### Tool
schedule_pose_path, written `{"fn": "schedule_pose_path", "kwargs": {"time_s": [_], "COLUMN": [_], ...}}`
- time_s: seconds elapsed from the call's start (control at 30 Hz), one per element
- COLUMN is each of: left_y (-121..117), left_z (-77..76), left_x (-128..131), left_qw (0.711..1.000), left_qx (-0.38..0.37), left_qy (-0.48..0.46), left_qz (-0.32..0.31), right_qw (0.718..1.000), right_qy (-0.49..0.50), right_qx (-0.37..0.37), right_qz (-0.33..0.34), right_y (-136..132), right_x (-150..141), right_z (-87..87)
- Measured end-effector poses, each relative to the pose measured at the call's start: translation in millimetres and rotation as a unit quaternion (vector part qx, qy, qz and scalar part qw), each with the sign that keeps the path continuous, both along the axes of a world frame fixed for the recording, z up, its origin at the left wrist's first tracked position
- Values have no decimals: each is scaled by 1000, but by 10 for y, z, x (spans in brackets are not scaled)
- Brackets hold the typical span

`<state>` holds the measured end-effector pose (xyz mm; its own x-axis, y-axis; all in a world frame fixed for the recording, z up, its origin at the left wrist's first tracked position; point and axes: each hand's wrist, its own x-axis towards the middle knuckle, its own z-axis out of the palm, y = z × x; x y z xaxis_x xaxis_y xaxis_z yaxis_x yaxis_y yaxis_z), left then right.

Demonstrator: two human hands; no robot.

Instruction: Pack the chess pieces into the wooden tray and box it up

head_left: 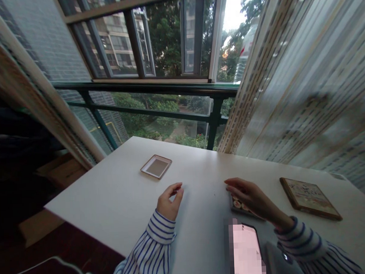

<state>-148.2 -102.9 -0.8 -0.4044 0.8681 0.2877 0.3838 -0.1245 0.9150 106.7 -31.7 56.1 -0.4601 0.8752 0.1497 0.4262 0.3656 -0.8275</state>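
Observation:
My left hand [169, 202] hovers over the white table [106, 195] with its fingers curved. A gap shows between thumb and forefinger, and nothing is visible in it. Over a dark box [239, 211] of round pieces [237, 204] with reddish marks is my right hand [250, 195]. Its thumb and fingers come together beyond the box's left edge, and a small dark spot shows at the tips, too small to name. That hand hides much of the box. Beyond my left hand lies a shallow, square, light-rimmed tray or lid [156, 166] with a grey-brown inside.
A phone [248, 250] with a pink, blurred screen lies near me, beside a dark grey object [279, 257]. At the right rests a flat brown box [312, 198] with writing. Behind the table are a green railing [157, 90] and curtains [288, 89].

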Motion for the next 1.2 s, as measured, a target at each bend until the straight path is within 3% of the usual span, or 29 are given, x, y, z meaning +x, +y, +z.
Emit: {"fn": "schedule_pose_path", "kwargs": {"time_s": [0.37, 0.6, 0.93, 1.2], "left_y": [-37, -16, 237, 480], "left_z": [-27, -59, -46, -130], "left_x": [-398, -585, -977, -1271], "left_qw": [997, 994, 987, 970], "left_qx": [13, 11, -3, -3], "left_qy": [-29, -50, -45, -32], "left_qz": [67, 98, 153, 240], "right_qw": [996, 994, 995, 997], "right_qy": [-44, -43, -38, -42], "right_qx": [23, -6, -10, -24], "right_qz": [72, 96, 90, 66], "right_y": [229, 360, 540, 697], "right_x": [-656, -914, -1317, -1626], "right_z": [-50, -65, -199, -334]}}
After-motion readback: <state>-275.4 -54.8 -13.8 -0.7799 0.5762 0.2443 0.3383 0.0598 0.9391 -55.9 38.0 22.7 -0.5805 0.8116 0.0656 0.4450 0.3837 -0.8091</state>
